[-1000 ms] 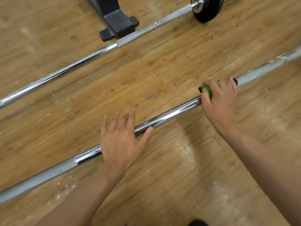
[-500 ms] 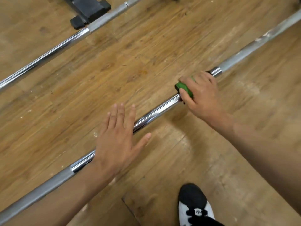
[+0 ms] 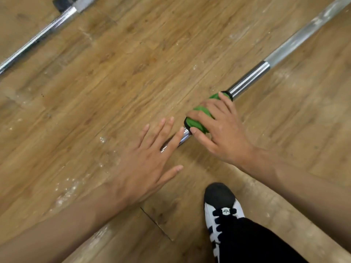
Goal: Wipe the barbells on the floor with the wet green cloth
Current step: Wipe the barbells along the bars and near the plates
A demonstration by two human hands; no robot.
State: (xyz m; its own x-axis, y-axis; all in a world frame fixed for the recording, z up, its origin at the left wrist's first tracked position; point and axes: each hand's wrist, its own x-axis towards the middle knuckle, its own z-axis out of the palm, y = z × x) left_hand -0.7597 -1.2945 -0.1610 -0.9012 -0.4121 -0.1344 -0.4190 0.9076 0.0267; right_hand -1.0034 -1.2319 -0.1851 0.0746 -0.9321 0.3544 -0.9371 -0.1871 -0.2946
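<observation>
Head view: the near barbell lies slantwise on the wooden floor. The right hand grips the green cloth, which is wrapped round the bar's shiny shaft, with its fingers curled over it. The left hand is spread flat over the bar just beside the cloth, fingers straight, holding nothing. A second barbell lies well apart at upper left. A black-and-white shoe stands near the lower edge
</observation>
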